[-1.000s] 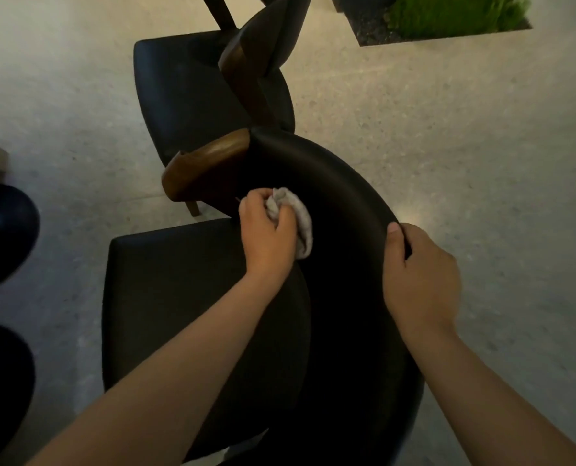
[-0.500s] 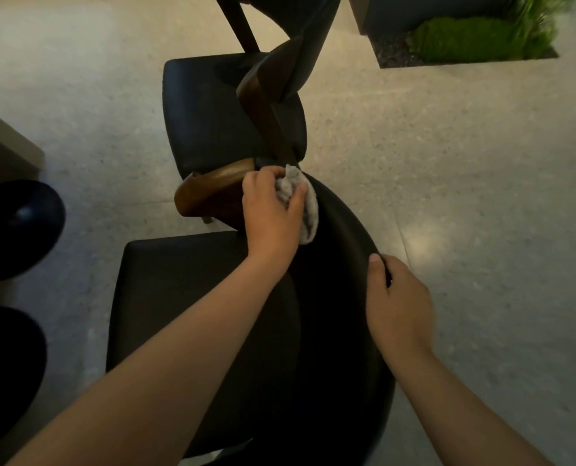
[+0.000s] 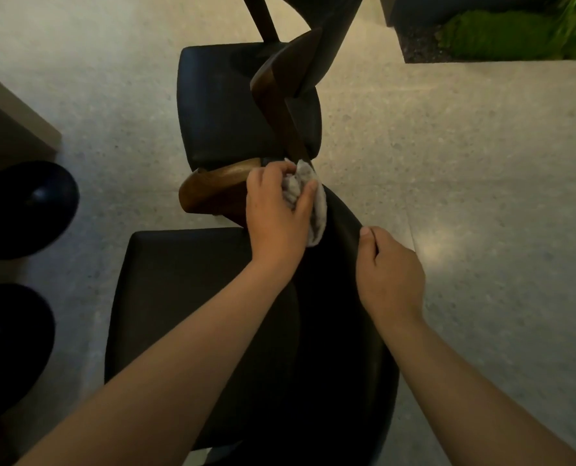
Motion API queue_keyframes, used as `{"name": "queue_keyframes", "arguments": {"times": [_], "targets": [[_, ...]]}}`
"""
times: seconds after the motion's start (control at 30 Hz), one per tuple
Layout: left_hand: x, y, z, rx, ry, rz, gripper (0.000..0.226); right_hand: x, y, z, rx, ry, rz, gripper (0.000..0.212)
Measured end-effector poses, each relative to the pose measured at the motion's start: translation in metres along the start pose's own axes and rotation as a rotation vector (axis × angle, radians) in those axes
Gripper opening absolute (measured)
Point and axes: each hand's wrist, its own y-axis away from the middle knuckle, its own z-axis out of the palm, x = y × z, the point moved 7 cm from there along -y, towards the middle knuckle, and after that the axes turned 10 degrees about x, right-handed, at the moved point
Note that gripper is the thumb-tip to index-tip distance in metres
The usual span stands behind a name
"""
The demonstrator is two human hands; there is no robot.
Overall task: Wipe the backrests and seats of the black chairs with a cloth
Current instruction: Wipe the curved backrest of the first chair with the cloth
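The near chair's seat (image 3: 179,297) and backrest (image 3: 340,314) are plain black with a dull sheen. The armrest (image 3: 212,190) curving off it is warm brown wood with a gloss. The cloth (image 3: 316,210) is pale grey, lighter along its folds. The far chair's seat (image 3: 219,105) is the same black, and its frame (image 3: 279,85) is dark brown. The floor (image 3: 481,163) is light grey-beige, finely speckled. The moss (image 3: 495,35) is bright green beside dark soil (image 3: 417,45). A round object (image 3: 27,210) at the left is glossy black.

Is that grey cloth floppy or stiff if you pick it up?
Probably floppy: the cloth is scrunched in the left hand and its loose end droops over the backrest. Likely light too, since fingers alone hold it.
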Motion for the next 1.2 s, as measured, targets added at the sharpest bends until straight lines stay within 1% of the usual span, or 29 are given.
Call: {"name": "queue_keyframes", "arguments": {"times": [0.07, 0.13, 0.2, 0.23, 0.3, 0.43, 0.5, 0.6, 0.67, 0.73, 0.8, 0.87, 0.97, 1.07, 1.13, 1.2], "targets": [[0.004, -0.007, 0.011, 0.009, -0.031, 0.012, 0.031, -0.001, 0.001, 0.000, 0.006, 0.004, -0.006, 0.033], [0.009, -0.012, 0.023, -0.008, -0.139, 0.077, 0.034, -0.001, 0.001, -0.002, 0.007, 0.002, -0.003, 0.031], [0.009, -0.013, 0.029, -0.023, -0.248, 0.127, 0.030, -0.002, 0.000, -0.002, 0.007, 0.012, -0.003, 0.029], [0.007, -0.014, 0.029, -0.017, -0.267, 0.127, 0.027, -0.002, 0.000, -0.002, 0.007, 0.015, -0.001, 0.028], [-0.001, -0.012, 0.025, 0.017, -0.233, 0.086, 0.021, -0.001, 0.000, -0.002, 0.009, 0.010, 0.004, 0.031], [-0.028, 0.001, 0.012, 0.078, -0.085, -0.178, 0.014, 0.000, 0.001, -0.001, -0.004, 0.000, 0.005, 0.030], [-0.039, 0.007, 0.007, 0.092, -0.044, -0.267, 0.014, 0.000, 0.001, 0.000, -0.007, 0.004, 0.004, 0.031], [-0.037, 0.003, 0.002, 0.136, 0.005, -0.262, 0.015, -0.001, 0.001, -0.001, 0.003, 0.010, 0.001, 0.031], [-0.026, -0.007, 0.005, 0.158, 0.009, -0.180, 0.017, -0.002, 0.001, -0.002, 0.009, 0.016, -0.003, 0.030], [-0.014, -0.017, 0.012, 0.159, -0.051, -0.080, 0.018, -0.002, 0.001, -0.003, 0.012, 0.022, -0.009, 0.030], [-0.011, -0.022, 0.018, 0.167, -0.125, -0.049, 0.018, -0.003, 0.001, -0.003, 0.014, 0.027, -0.008, 0.030], [-0.018, -0.022, 0.020, 0.188, -0.122, -0.091, 0.016, -0.002, 0.001, -0.003, 0.014, 0.024, -0.007, 0.031], [-0.035, -0.011, 0.017, 0.221, -0.023, -0.243, 0.014, -0.002, 0.002, -0.002, 0.020, 0.017, -0.006, 0.032], [-0.059, 0.008, 0.010, 0.205, -0.012, -0.333, 0.012, -0.002, 0.002, -0.002, 0.020, 0.015, -0.007, 0.032], [-0.070, 0.016, 0.006, 0.195, 0.027, -0.353, 0.013, -0.002, 0.001, -0.002, 0.018, 0.020, -0.011, 0.032], [-0.067, 0.016, 0.006, 0.202, 0.083, -0.320, 0.016, -0.002, 0.001, -0.002, 0.024, 0.023, -0.019, 0.033]]}}
